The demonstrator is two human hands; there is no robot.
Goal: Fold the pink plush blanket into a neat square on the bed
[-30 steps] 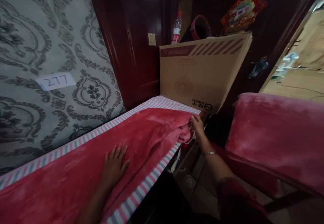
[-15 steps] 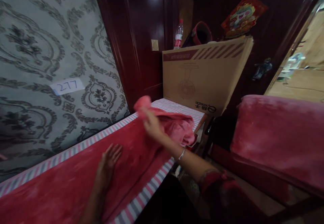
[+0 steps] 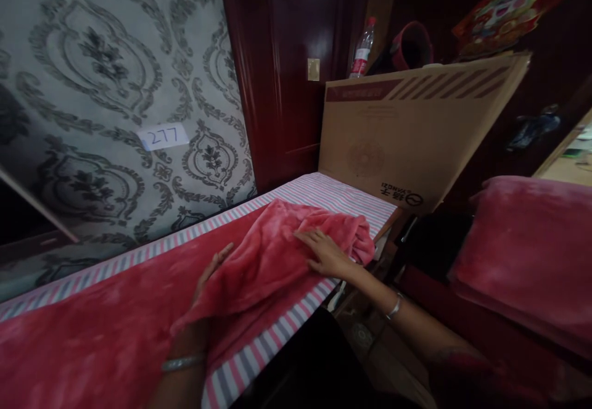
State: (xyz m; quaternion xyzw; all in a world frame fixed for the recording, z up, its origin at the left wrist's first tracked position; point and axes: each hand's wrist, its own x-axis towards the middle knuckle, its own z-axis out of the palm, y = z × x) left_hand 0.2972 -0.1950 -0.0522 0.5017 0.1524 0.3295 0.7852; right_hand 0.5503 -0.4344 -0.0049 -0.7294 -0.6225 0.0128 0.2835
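A red plush blanket (image 3: pixel 277 255) lies lengthwise on a striped cloth (image 3: pixel 314 190), its right end folded over in loose creases. My right hand (image 3: pixel 328 256) rests on that folded part, palm down, fingers stretched and slightly apart. Partly covered by the flap, my left hand (image 3: pixel 213 272) sits at the fold's left edge. Its visible fingers are straight and point up and right; the rest of the palm is hidden under the blanket. A bracelet shows on each wrist.
A large cardboard box (image 3: pixel 402 131) leans at the table's far end, with a plastic bottle (image 3: pixel 363 50) behind its top edge. A folded red blanket (image 3: pixel 531 261) lies at the right. Patterned wallpaper (image 3: pixel 106 70) bearing a paper label (image 3: pixel 164 136) borders the left side.
The blanket's right end has come over to the left and now covers part of my left hand. My right hand has let go and lies flat on it. The view has shifted left.
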